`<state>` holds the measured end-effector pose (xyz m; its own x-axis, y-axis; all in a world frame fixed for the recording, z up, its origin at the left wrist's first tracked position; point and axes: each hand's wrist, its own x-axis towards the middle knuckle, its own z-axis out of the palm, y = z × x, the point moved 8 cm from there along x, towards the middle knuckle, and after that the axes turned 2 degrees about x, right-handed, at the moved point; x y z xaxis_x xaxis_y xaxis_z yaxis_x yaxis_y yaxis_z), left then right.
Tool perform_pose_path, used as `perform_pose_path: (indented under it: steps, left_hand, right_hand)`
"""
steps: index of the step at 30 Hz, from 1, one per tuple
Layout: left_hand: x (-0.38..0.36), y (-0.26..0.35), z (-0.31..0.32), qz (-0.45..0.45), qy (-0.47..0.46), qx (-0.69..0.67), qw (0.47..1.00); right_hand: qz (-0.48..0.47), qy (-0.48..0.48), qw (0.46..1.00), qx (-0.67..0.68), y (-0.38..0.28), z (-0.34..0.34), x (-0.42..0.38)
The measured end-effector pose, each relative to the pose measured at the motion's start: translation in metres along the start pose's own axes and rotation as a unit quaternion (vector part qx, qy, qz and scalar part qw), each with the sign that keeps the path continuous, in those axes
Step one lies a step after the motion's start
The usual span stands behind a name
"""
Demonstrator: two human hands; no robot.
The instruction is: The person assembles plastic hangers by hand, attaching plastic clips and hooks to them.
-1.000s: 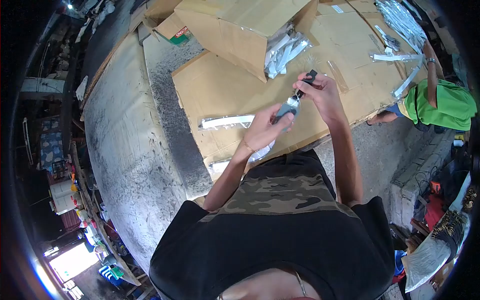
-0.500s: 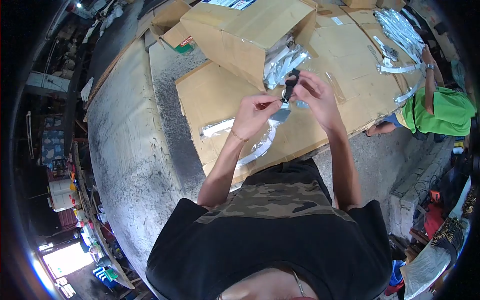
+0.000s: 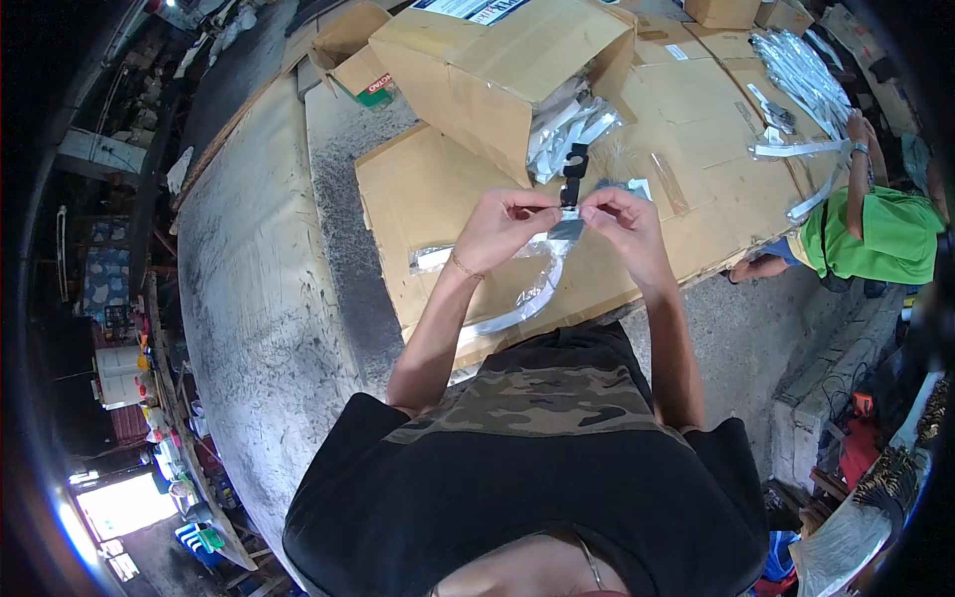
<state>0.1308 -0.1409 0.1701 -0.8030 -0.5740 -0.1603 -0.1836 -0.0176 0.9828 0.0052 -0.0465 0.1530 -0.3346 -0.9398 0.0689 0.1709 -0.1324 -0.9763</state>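
Observation:
My left hand (image 3: 504, 229) and my right hand (image 3: 627, 231) are both closed in a pinch, fingertips almost meeting. Between them is the top end of a pale strip in a clear plastic sleeve (image 3: 543, 289), which curves down toward my body. A black plastic hanger (image 3: 572, 177) with a hole in its upper part stands up from that end, just above my fingertips. A grey patch (image 3: 566, 230) shows on the strip right below. Another wrapped strip (image 3: 430, 259) lies on the cardboard beside my left wrist. Exactly which layer each fingertip grips is hidden.
A large open carton (image 3: 477, 90) spills wrapped strips (image 3: 572, 129) toward me. Flattened cardboard (image 3: 716, 189) covers the work surface. At the right, a co-worker in a green shirt (image 3: 890, 229) handles a strip near a pile of wrapped strips (image 3: 801, 80). A smaller box (image 3: 348, 45) stands behind.
My right hand has come down from the black hanger to the sleeve's top end, close to my left fingertips. The hanger now stands free and more upright.

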Motion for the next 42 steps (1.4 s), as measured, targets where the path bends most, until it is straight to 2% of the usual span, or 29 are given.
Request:
perform_pose_path:
  steps: [3, 9, 16, 18, 22, 28, 30, 34, 36, 40, 42]
  left_hand:
    - [0.000, 0.006, -0.001, 0.025, -0.018, -0.014, 0.999]
    - [0.001, 0.017, -0.001, 0.032, -0.002, -0.009, 0.999]
    - [0.001, 0.021, -0.003, 0.035, 0.027, -0.010, 0.999]
    - [0.003, 0.023, -0.003, 0.065, 0.018, -0.018, 0.998]
    - [0.002, 0.030, -0.002, 0.084, 0.017, -0.032, 0.996]
    - [0.001, 0.030, 0.006, 0.046, -0.021, -0.033, 0.998]
    - [0.000, 0.032, 0.013, 0.059, -0.051, -0.016, 0.997]
    - [-0.008, 0.037, 0.023, 0.051, -0.047, 0.060, 0.996]
    - [-0.020, 0.076, 0.028, 0.244, 0.008, 0.179, 0.953]
    - [-0.022, 0.074, 0.027, 0.231, 0.015, 0.144, 0.962]
    - [-0.021, 0.069, 0.029, 0.193, 0.012, 0.142, 0.971]
  right_hand:
    - [-0.040, 0.018, 0.999, 0.018, -0.011, 0.006, 0.000]
    - [-0.008, 0.013, 0.993, 0.115, -0.020, 0.008, 0.011]
    - [0.018, -0.028, 0.994, 0.100, -0.013, 0.002, 0.010]
    - [0.022, -0.035, 0.994, 0.097, -0.011, 0.002, 0.008]
    - [-0.011, -0.060, 0.996, 0.064, -0.017, 0.002, 0.001]
    - [-0.001, -0.060, 0.996, 0.068, -0.027, 0.004, -0.003]
    - [-0.045, -0.043, 0.996, 0.062, -0.048, 0.005, -0.003]
    - [-0.040, -0.038, 0.998, 0.022, -0.066, 0.005, -0.003]
    - [-0.030, -0.066, 0.997, -0.035, -0.067, 0.006, -0.003]
    - [-0.021, -0.063, 0.997, -0.047, -0.072, 0.005, -0.008]
    - [-0.018, -0.074, 0.995, -0.069, -0.076, 0.007, -0.011]
